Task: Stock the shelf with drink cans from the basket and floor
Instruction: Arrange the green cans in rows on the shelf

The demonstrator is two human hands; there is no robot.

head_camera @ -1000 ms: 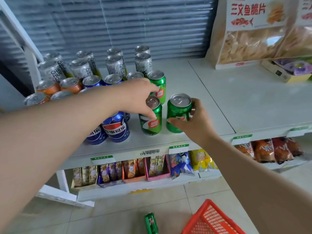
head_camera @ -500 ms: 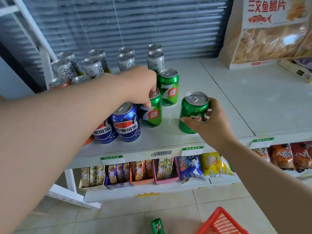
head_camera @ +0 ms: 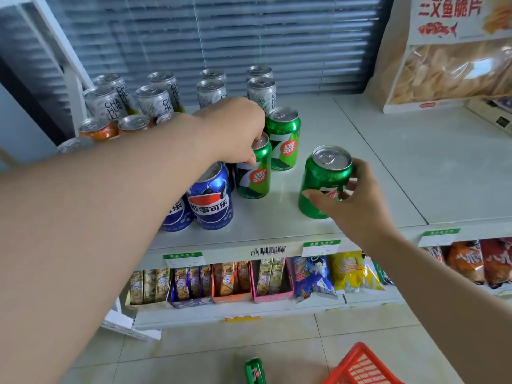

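Gripping 1 green can (head_camera: pixel 324 184) each, both hands; 3 green on shelf (head_camera: pixel 388 162), 1 on floor.

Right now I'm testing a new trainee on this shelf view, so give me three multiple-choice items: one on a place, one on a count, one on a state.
1. Where does the green can on the floor lie?
A. left of the red basket
B. inside it
C. on the shelf

2. How many green cans stand on the shelf?
A. one
B. three
C. five

3. What is the right hand doing?
A. hanging free
B. gripping the front green can
C. holding a snack bag

Answers: 1 A, it lies on the tiles beside the basket. 2 B, two by the left hand, one in the right. 3 B, fingers wrap the can's side.
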